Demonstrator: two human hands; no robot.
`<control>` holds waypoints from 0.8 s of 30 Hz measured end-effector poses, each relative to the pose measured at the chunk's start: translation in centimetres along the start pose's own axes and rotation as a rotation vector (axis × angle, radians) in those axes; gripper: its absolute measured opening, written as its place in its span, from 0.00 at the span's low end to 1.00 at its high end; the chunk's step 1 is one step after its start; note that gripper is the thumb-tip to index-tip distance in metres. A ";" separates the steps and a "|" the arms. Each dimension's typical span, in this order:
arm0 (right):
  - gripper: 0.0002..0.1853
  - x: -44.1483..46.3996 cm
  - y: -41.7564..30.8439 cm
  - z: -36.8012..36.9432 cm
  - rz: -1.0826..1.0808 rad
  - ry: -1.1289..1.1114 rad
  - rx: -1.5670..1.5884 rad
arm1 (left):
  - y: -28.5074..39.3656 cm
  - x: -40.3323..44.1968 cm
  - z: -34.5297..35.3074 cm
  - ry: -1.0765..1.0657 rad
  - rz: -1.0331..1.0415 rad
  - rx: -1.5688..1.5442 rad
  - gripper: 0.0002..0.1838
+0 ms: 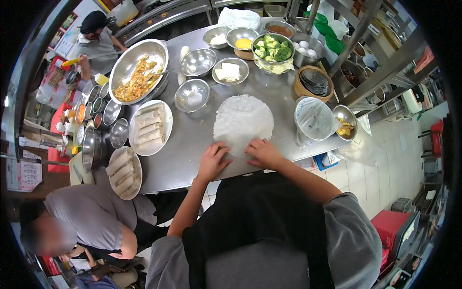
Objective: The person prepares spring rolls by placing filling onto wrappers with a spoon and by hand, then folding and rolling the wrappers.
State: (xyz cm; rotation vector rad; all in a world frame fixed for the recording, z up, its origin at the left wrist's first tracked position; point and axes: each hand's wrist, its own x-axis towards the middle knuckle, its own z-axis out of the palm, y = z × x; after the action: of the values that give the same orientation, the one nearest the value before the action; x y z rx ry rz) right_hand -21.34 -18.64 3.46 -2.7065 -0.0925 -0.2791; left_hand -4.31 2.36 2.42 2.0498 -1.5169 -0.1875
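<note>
A round, thin, pale wrapper sheet (243,118) lies on the steel table in front of me, its edge uneven. My left hand (211,161) rests at the sheet's near left edge, fingers apart and thumb stretched out. At the near right edge is my right hand (264,153), its fingers spread and slightly bent, fingertips at the sheet. Neither hand shows anything gripped in it. Left of the sheet, an oval plate (168,126) bears several rolled wraps (150,126). A second plate (138,185) with more rolls juts over the table's front edge.
A large steel bowl (162,53) holds shredded filling. Bowls of broccoli (273,48), white blocks (230,72) and eggs (307,49) stand at the back. A plastic-lined tub (315,118) is on the right. Co-workers are at the left: one person (91,212) nearby, another farther back.
</note>
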 end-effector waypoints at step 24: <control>0.13 7.8 1.3 -13.3 0.008 0.483 0.264 | 0.2 12.2 -9.8 0.464 0.120 -0.065 0.07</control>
State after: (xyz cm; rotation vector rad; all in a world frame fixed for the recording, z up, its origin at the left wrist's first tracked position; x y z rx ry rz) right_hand -15.95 -25.14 16.49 -2.3080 0.0225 -0.8429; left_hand 3.98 -5.26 13.28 1.7851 -1.3134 0.2663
